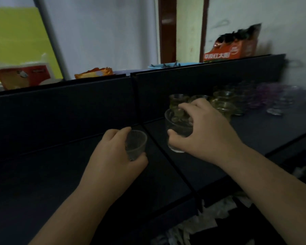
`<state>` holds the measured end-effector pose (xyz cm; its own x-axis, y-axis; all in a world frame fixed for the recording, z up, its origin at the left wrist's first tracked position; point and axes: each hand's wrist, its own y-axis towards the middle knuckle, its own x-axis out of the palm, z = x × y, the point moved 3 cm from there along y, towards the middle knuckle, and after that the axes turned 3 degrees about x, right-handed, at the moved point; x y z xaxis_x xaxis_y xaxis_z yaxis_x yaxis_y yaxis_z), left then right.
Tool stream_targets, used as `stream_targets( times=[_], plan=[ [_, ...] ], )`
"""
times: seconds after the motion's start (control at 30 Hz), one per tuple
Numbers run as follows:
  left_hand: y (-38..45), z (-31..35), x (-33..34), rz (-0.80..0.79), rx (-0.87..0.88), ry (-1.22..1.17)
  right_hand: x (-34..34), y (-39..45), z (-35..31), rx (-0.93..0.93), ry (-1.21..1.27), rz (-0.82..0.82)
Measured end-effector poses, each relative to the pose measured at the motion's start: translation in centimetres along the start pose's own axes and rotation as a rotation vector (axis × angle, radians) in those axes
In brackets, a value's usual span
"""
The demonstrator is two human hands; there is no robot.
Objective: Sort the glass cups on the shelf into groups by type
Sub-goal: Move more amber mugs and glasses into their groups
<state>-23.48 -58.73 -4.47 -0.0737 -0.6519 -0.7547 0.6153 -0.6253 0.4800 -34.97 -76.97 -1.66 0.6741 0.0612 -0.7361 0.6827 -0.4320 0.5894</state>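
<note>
My left hand (pixel 113 156) grips a small ribbed clear glass cup (pixel 136 144) just left of the seam in the dark shelf (pixel 60 174). My right hand (pixel 201 133) holds a taller clear glass (pixel 177 131) from above and the side, thumb low on its wall, just right of the seam. Behind it stand several yellowish-green glass cups (pixel 223 101). Further right blur purple-tinted glasses (pixel 265 96) and clear ones (pixel 279 106).
A dark back panel (pixel 78 106) rises behind the shelf. On top of it sit a red and white box (pixel 23 75), an orange packet (pixel 95 72), a blue dish (pixel 166 65) and an orange bag (pixel 235 46). Crumpled white paper (pixel 210 218) lies below the shelf's front edge.
</note>
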Motion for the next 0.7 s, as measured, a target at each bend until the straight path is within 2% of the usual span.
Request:
stream_targets(
  times=[0.23,0.37,0.5,0.7],
  plan=[
    [0.3,9.0,4.7,-0.112,0.155,-0.063,-7.1,-4.1,7.5,0.062,-0.077,0.019],
    [0.7,14.4,8.6,-0.166,0.166,-0.103,-11.4,-6.1,13.1,0.088,-0.069,0.055],
    [2.1,20.3,13.2,-0.133,0.195,-0.122,-15.0,-7.9,19.7,0.124,-0.048,0.088],
    [4.1,28.8,19.7,-0.092,0.147,-0.156,-19.5,-8.2,29.6,0.127,-0.061,0.086]
  ],
)
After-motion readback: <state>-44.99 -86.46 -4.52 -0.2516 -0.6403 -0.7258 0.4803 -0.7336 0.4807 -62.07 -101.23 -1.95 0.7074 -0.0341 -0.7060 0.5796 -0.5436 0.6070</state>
